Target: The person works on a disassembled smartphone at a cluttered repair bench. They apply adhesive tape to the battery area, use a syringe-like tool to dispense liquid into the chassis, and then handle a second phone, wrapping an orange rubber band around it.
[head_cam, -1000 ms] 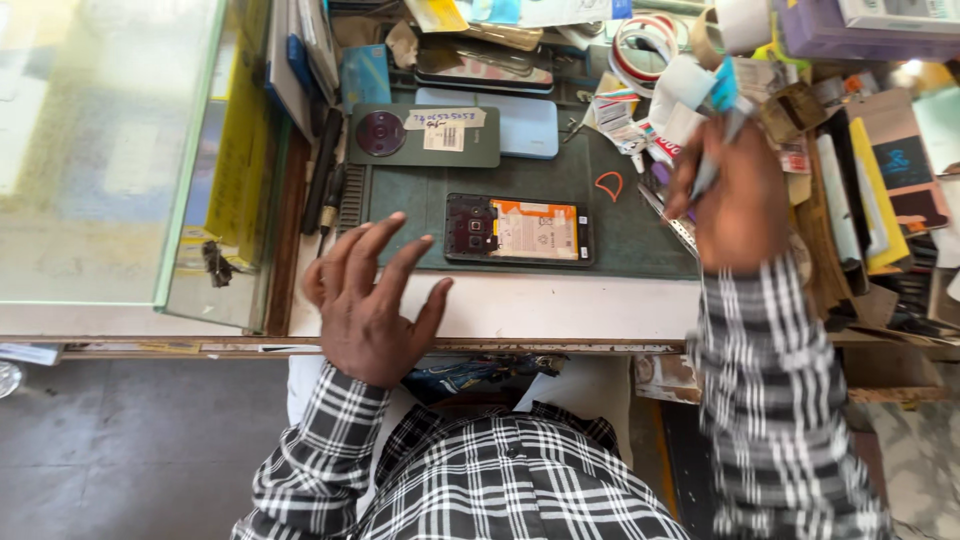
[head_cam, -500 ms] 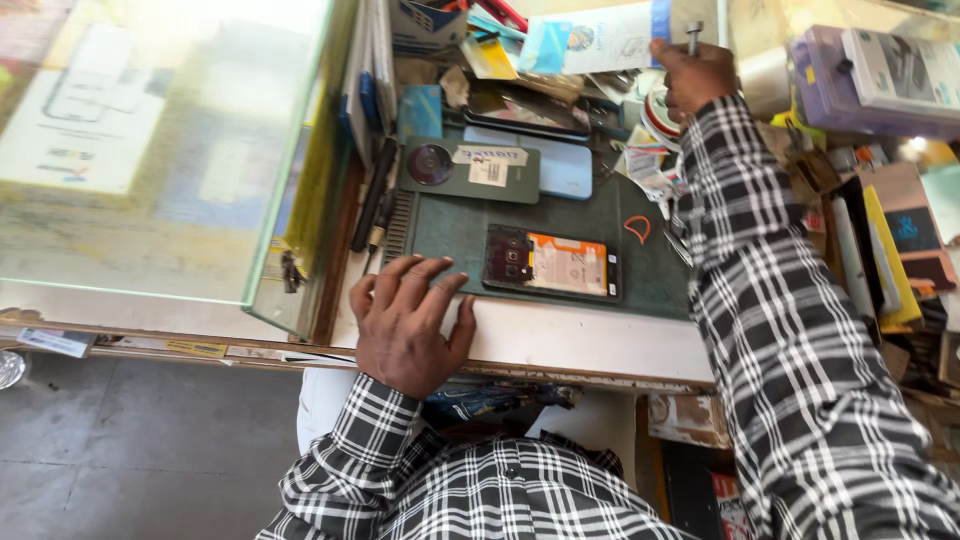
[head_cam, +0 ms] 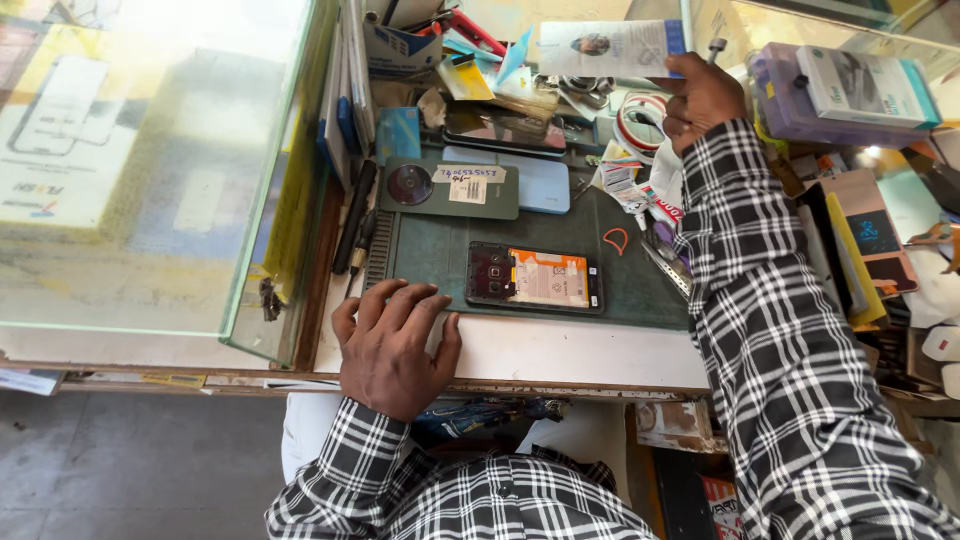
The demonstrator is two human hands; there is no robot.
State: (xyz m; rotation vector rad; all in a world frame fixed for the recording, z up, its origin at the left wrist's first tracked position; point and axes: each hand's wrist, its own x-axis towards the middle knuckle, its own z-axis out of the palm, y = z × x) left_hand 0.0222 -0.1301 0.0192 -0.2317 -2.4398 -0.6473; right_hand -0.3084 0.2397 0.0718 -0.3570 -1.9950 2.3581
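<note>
Left hand (head_cam: 395, 345): flat, palm down, fingers spread on front edge of the worktop (head_cam: 560, 355); holds nothing; fingertips reach the near left corner of the green work mat (head_cam: 590, 225).
Opened phone (head_cam: 535, 277): back cover off, lies flat on the mat just right of left fingertips, not touching them; dark camera end to the left, orange-and-white inner sheet to the right.
Orange loop (head_cam: 616, 240): small, loose on the mat beyond the phone's right end.
Green phone (head_cam: 450, 187): face down at the mat's far left, round camera ring, white paper labels stuck on.
Light blue phone (head_cam: 545, 185): just right of the green one, partly tucked under it.
Dark phone (head_cam: 505, 130): further back among clutter, screen up.
Right hand (head_cam: 703, 95): reached far across, closed in a grip on a thin tool with a grey tip (head_cam: 716, 46) sticking up; also touching the corner of a printed leaflet (head_cam: 610, 48); whether it holds the leaflet, cannot tell.
Glass case (head_cam: 150, 170): left of the mat, well apart from both hands.
Purple boxes (head_cam: 840, 95): far right, beside right hand.
Doing it well (judgement): keep left hand planted for balance during the long reach; lift the tool straight up so the sleeve clears the tape rolls (head_cam: 640, 120) and the opened phone.
</note>
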